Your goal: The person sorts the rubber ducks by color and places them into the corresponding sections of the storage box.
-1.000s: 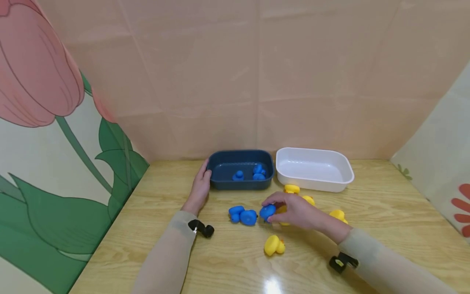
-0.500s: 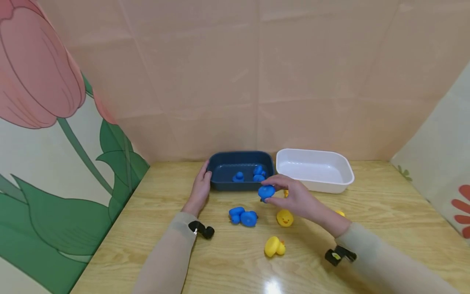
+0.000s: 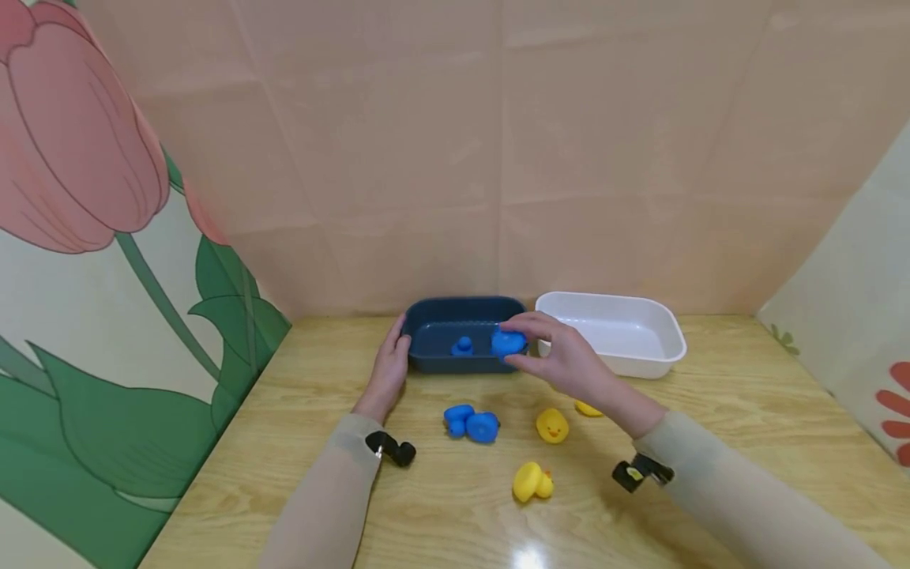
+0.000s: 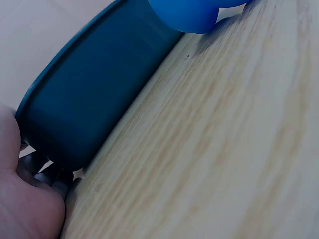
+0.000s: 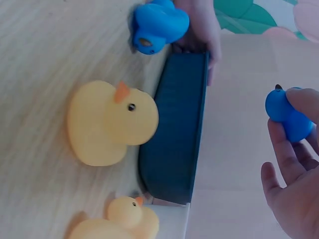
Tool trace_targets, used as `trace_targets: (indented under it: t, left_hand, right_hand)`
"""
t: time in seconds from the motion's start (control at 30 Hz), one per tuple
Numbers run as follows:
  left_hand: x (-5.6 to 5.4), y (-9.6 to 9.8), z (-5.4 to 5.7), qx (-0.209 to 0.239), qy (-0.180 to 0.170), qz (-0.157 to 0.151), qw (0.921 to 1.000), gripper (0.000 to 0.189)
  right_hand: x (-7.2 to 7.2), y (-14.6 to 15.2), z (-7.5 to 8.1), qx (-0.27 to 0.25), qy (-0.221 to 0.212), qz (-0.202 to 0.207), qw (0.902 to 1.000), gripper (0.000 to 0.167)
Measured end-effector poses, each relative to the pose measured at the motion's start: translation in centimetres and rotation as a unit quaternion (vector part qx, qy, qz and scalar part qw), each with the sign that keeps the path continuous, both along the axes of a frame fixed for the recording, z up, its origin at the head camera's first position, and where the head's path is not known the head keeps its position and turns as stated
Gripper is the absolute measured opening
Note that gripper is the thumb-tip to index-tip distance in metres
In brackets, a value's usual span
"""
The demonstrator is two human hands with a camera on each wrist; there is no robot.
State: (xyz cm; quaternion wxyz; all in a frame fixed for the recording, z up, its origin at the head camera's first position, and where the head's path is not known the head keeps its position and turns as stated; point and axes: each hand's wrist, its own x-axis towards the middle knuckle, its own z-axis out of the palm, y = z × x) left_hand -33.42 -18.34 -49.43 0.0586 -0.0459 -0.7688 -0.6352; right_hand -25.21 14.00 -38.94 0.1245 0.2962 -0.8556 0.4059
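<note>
The right hand (image 3: 565, 357) grasps a blue rubber duck (image 3: 508, 341) between thumb and fingertips, the duck lying at the hand's left; the right wrist view shows it tipped, its head seemingly lower than its body and its bill toward the other hand. That duck's place against the navy tray (image 3: 455, 365) matters most: it is over the tray's right end, near the front rim, with the tray's long axis running leftward from the grip. Farther left inside sits another blue duck (image 3: 463, 346). At the tray's far end from the grip, the left hand (image 3: 387, 371) rests against the outer wall, fingers extended. Toward the person and left of the grip, two blue ducks (image 3: 483, 427) lie touching on the table (image 3: 426, 506); yellow ducks (image 3: 552, 425) lie below the grip, and the white tray (image 3: 640, 367) stands behind it, reaching right.
</note>
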Motion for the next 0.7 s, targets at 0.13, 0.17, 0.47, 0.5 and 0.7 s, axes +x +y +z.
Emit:
trace_targets:
  t: [0.13,0.17,0.47,0.5,0.7]
  left_hand:
    - [0.1,-0.1,-0.1,0.004,-0.005,0.000,1.0000,0.059]
    - [0.1,-0.1,-0.1,0.006,-0.006,0.001,1.0000,0.059]
    - [0.0,0.0,-0.2,0.014,-0.001,-0.001,0.9999,0.058]
    - [0.0,0.0,-0.2,0.013,0.000,0.000,0.9999,0.058]
    - [0.0,0.1,0.0,0.008,-0.001,0.001,1.0000,0.058]
  right_hand:
    - [-0.7,-0.4,0.5,0.002,-0.019,-0.014,0.9997,0.050]
    - [-1.0,-0.5,0.6,0.004,-0.026,-0.019,0.9995,0.050]
    - [-3.5,-1.5,0.7,0.021,-0.075,-0.055,0.9954,0.049]
    - [-3.8,-1.6,0.6,0.022,-0.078,-0.057,0.9950,0.049]
    - [-5.5,-2.0,-0.1,0.024,-0.081,-0.063,0.9944,0.049]
